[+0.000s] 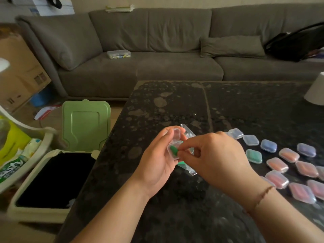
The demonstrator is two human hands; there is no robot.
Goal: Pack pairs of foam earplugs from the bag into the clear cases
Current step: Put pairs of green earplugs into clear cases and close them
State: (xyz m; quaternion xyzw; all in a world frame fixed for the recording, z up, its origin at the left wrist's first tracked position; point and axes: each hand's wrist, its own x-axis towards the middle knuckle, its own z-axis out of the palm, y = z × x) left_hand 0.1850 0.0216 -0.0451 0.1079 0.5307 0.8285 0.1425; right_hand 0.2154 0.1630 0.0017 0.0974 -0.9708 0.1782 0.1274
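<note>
We cannot make out much of the clear plastic bag [188, 137]: most of it sits behind our two hands, with only a crinkled top corner above them and a lower edge poking out beneath, near the dark stone table [175, 106]. How many earplugs remain inside it we cannot tell. The open clear case [175, 146] is partly covered too; our left hand [157, 158] holds it from below and behind, fingers curled round it, the lid standing up and tilted away from us. Inside lies a green earplug [174, 150], its long axis running roughly from upper left to lower right, the near end hidden under our right fingertips. Whether a second plug is already in there we cannot see. Our right hand [212, 155] has thumb and forefinger pinched together at the case's open side, on the green plug, with the other fingers curled loosely behind.

To the right, closed filled cases [280, 165] lie in slanted rows on the table, each turned cornerwise; those at the far right are cut off by the frame edge, and the blur leaves their contents as mere colour: blue, purple, green, orange, pink. Two cases [250, 139] at the back look empty. Left of the table stands a bin [40, 204] with its green lid [85, 125] raised; beyond is a grey sofa [157, 50].
</note>
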